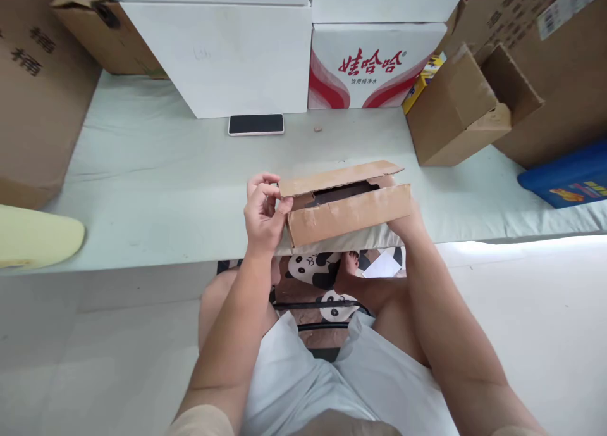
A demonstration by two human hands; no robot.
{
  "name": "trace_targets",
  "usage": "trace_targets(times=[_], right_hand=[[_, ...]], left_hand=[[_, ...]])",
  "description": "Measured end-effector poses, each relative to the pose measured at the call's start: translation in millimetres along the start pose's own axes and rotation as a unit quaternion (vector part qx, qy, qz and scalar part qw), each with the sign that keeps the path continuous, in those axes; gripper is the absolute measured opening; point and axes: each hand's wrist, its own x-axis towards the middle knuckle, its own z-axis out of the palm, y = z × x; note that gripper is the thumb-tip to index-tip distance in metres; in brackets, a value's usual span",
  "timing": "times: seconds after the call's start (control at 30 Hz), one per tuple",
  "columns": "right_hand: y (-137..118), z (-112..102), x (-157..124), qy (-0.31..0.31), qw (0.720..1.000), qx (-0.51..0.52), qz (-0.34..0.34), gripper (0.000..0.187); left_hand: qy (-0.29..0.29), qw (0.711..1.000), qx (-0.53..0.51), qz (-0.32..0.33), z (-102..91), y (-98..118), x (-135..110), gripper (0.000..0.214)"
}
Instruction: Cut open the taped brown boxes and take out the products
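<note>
A small brown cardboard box (348,214) is held between my two hands at the front edge of the cloth-covered table. Its top flaps stand partly apart, and a dark gap shows between them. My left hand (266,216) pinches the box's left end, thumb and fingers at the flap corner. At the other end, my right hand (403,218) grips the box; most of its fingers are hidden behind the cardboard. What lies inside the box cannot be made out.
A phone (256,124) lies near the white boxes (251,56) at the back. An open carton (455,113) and a blue item (564,173) are on the right. A large carton (38,100) and a pale yellow object (38,236) stand left.
</note>
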Motion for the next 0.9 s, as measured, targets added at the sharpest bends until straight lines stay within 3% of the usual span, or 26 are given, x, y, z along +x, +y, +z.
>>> trace_targets(times=[0.13, 0.2, 0.3, 0.37, 0.47, 0.57, 0.63, 0.73, 0.8, 0.9], right_hand=[[-17.6, -2.8, -13.5, 0.136, 0.974, 0.181, -0.013, 0.022], [-28.6, -1.4, -19.9, 0.187, 0.943, 0.265, -0.069, 0.016], [-44.6, 2.7, -26.4, 0.218, 0.913, 0.304, -0.162, 0.013], [-51.9, 3.6, -29.6, 0.195, 0.917, 0.283, -0.204, 0.023], [-56.7, -1.1, -34.6, 0.101, 0.944, 0.187, -0.253, 0.047], [-58.2, -10.3, -39.6, 0.010, 0.951, 0.082, -0.299, 0.064], [-59.6, -15.4, -42.2, -0.043, 0.949, 0.046, -0.310, 0.068], [-60.6, -15.8, -45.4, -0.101, 0.949, 0.015, -0.298, 0.060], [-57.9, -9.4, -48.5, -0.087, 0.947, 0.030, -0.309, 0.053], [-48.4, 9.3, -58.2, 0.013, 0.940, 0.116, -0.319, 0.044]], left_hand=[[-0.046, 0.999, 0.011, 0.004, -1.7, 13.2, 7.0, 0.050], [-0.096, 0.995, 0.009, 0.007, -2.1, 17.1, 7.8, 0.051], [-0.164, 0.986, -0.012, 0.004, -4.0, 19.3, 8.1, 0.059], [-0.180, 0.983, -0.028, -0.010, -7.3, 19.3, 9.0, 0.063], [-0.189, 0.981, -0.033, -0.017, -15.2, 18.4, 10.7, 0.067], [-0.182, 0.983, -0.031, -0.020, -23.4, 19.0, 12.3, 0.071], [-0.159, 0.986, -0.034, -0.029, -27.9, 22.0, 13.8, 0.074], [-0.117, 0.991, -0.039, -0.053, -31.9, 30.3, 17.5, 0.078], [-0.075, 0.994, -0.050, -0.063, -32.4, 35.5, 20.7, 0.077], [-0.014, 0.996, -0.064, -0.067, -32.5, 39.6, 24.8, 0.072]])
